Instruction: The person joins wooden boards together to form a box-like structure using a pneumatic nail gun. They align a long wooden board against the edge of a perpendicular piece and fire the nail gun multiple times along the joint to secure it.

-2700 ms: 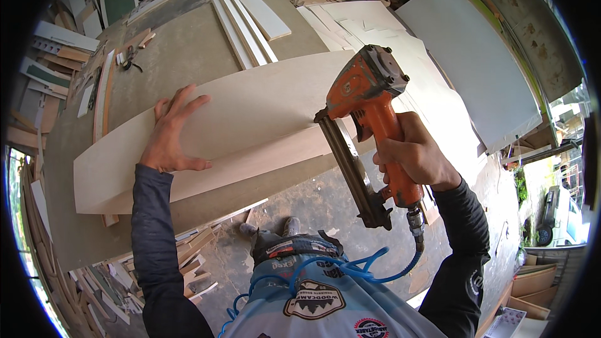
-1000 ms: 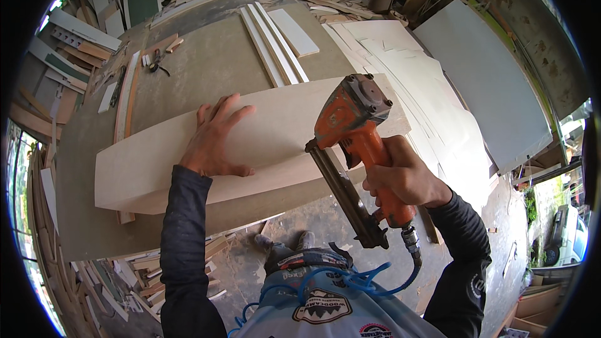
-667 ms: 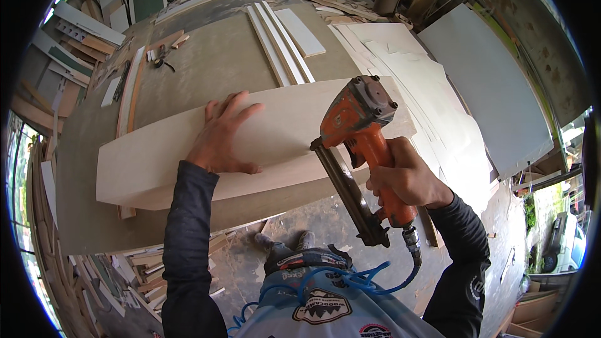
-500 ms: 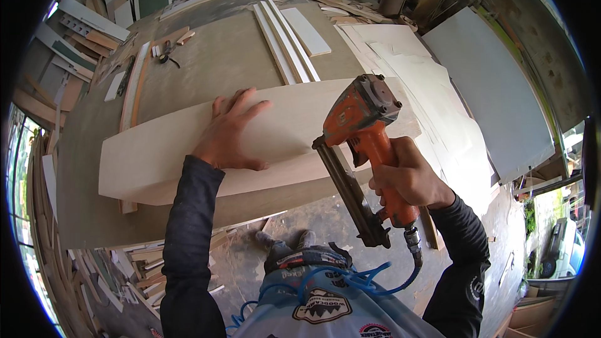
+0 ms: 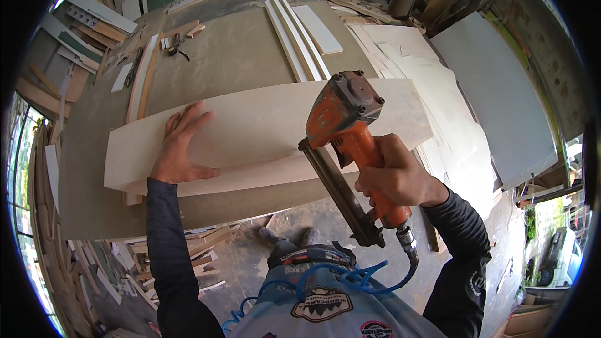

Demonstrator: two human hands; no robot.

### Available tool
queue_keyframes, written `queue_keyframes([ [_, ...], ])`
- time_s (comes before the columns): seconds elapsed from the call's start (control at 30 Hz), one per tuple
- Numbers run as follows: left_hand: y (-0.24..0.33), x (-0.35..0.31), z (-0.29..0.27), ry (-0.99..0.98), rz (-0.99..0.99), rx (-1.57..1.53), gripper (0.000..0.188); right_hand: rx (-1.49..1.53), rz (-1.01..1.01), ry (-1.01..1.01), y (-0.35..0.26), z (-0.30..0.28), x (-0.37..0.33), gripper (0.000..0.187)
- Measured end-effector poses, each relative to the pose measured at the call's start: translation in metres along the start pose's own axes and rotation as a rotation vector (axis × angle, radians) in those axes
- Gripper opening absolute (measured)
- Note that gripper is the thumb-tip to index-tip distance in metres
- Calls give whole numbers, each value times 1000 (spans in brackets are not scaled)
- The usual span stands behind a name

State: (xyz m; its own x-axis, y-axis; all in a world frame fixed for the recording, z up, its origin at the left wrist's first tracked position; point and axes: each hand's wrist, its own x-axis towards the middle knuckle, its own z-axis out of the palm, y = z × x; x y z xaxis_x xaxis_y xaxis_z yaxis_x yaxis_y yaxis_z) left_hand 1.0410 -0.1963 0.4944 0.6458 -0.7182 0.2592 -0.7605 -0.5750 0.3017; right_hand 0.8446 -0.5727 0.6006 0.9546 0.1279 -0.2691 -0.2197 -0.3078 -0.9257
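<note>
A long pale wooden box (image 5: 263, 128) lies across the near part of the worktable, its top and front faces showing. My left hand (image 5: 181, 150) rests on its left part, fingers spread over the top and thumb by the front edge. In my right hand (image 5: 400, 172) is an orange pneumatic nail gun (image 5: 360, 141), gripped by its handle. The gun's head is over the right part of the box, its dark magazine slanting down toward me. Whether the nose touches the wood I cannot tell. A blue air hose (image 5: 363, 278) runs from the handle's end across my front.
Long white-faced strips (image 5: 294, 40) and a white panel (image 5: 317, 29) lie behind the box. Pale thin sheets (image 5: 451, 125) and a large grey board (image 5: 501, 97) stand to the right. Small tools (image 5: 177, 47) are at the far left; wood offcuts (image 5: 188, 247) lie below the table's near edge.
My left hand has slid leftward along the box, its fingers still spread. My right hand has moved the nail gun slightly left. The view has shifted a little.
</note>
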Motion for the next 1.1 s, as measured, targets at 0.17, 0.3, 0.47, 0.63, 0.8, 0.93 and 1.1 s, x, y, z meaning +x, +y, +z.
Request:
queue_keyframes([
  [0.17, -1, 0, 2, 31, -1, -12, 115, 27, -35, 14, 6, 0, -1, 15],
  [0.3, -2, 2, 3, 34, -1, -8, 115, 5, -44, 9, 7, 1, 0, 15],
  [0.47, -3, 1, 3, 37, -7, -7, 115, 31, 3, 26, -4, 5, -3, 15],
  [0.63, -1, 2, 3, 54, 8, -36, 114, 4, 1, 26, -2, 5, -3, 15],
  [0.8, -2, 2, 4, 56, 17, -25, 113, 0, -2, 37, -1, 6, -4, 15],
  [0.93, -3, 2, 5, 65, 26, -36, 113, 5, -9, 29, 0, 7, -3, 15],
  [1.1, -2, 1, 4, 62, 17, -31, 113, 13, -2, 35, -1, 10, -3, 17],
])
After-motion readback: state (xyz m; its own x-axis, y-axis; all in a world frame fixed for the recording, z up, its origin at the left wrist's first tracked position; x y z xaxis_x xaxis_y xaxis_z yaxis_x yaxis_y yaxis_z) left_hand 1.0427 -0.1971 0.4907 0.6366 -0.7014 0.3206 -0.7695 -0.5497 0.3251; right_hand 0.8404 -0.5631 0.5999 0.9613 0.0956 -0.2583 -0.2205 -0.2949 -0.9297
